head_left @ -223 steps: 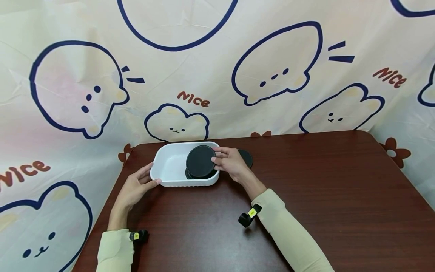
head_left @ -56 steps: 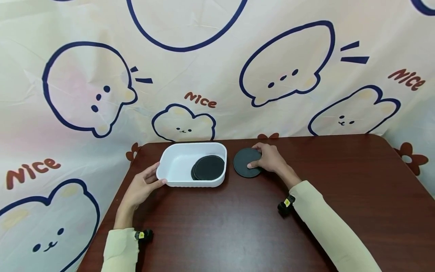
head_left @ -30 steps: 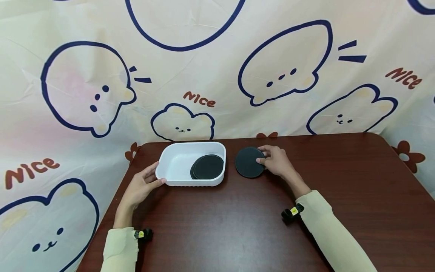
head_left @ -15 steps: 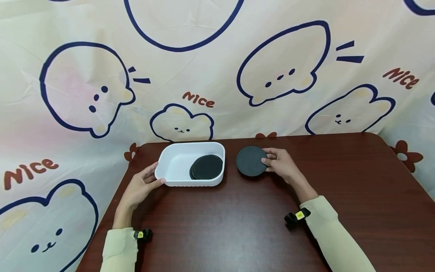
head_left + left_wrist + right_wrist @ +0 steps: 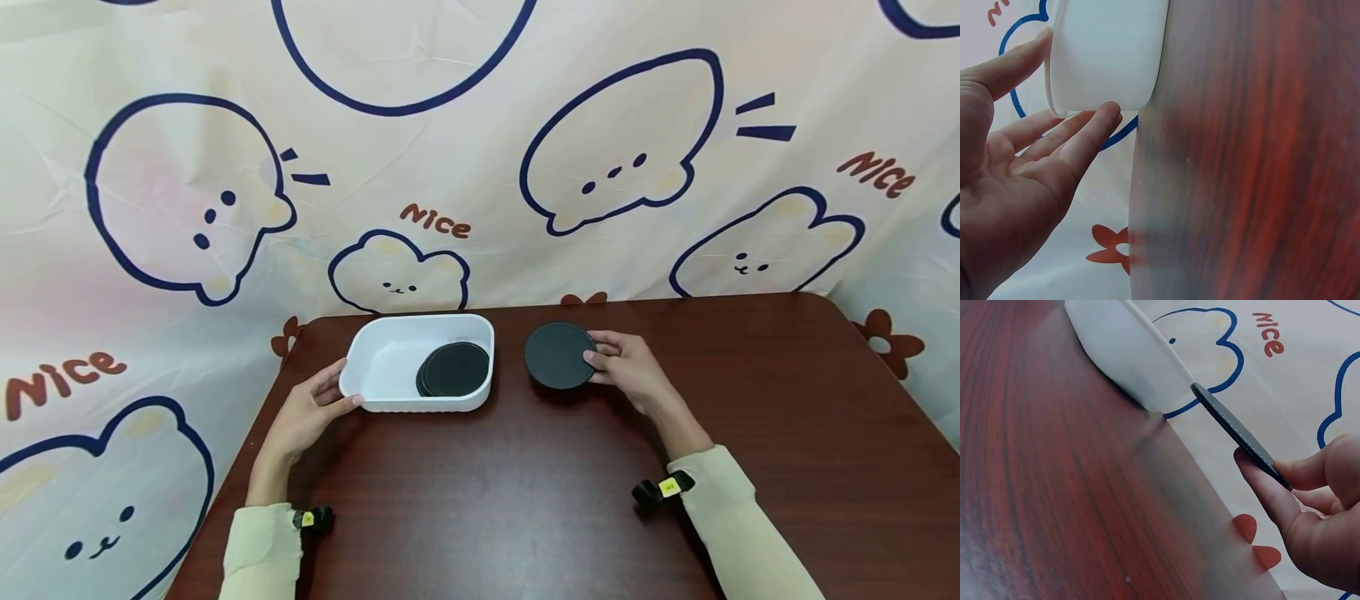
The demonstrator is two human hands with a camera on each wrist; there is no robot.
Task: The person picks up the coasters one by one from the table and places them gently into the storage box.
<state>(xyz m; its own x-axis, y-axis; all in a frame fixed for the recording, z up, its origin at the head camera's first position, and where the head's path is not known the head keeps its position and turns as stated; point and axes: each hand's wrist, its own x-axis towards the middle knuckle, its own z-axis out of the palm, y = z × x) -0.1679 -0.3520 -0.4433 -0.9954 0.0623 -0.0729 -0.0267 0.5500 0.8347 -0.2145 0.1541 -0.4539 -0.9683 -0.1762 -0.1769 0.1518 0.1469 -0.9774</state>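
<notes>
Hands first: your right hand (image 5: 628, 377) pinches a black round coaster (image 5: 559, 356) at its right edge, thumb on the upper face and fingers beneath. The right wrist view shows the coaster (image 5: 1238, 434) edge-on, tilted and raised off the bench (image 5: 525, 500), with the pinching fingers (image 5: 1272, 497) curled under its lower end. In the head view the coaster sits just to the right of a white rectangular tub (image 5: 375, 367), apart from its wall.

Your left hand (image 5: 307, 412) rests against the near left corner of the tub. Its fingers are straight and relaxed, not clenched. In the left wrist view the fingertips (image 5: 1107, 115) touch the lower edge of the tub (image 5: 1107, 53), and the thumb lies along the tub's outer side.

Inside the tub, a stack of black coasters (image 5: 453, 369) lies flat in the right half, against the right wall. The left half of the tub floor shows bare white. How many coasters make up the stack cannot be told.

The tub stands at the far left part of the dark red-brown wooden bench, close to the back edge. A small black wrist mount with a yellow tag (image 5: 663, 489) sits at each cream sleeve cuff. Behind the bench hangs a cream backdrop (image 5: 480, 150) printed with blue-outlined cartoon bears, red flowers and the word "Nice".
</notes>
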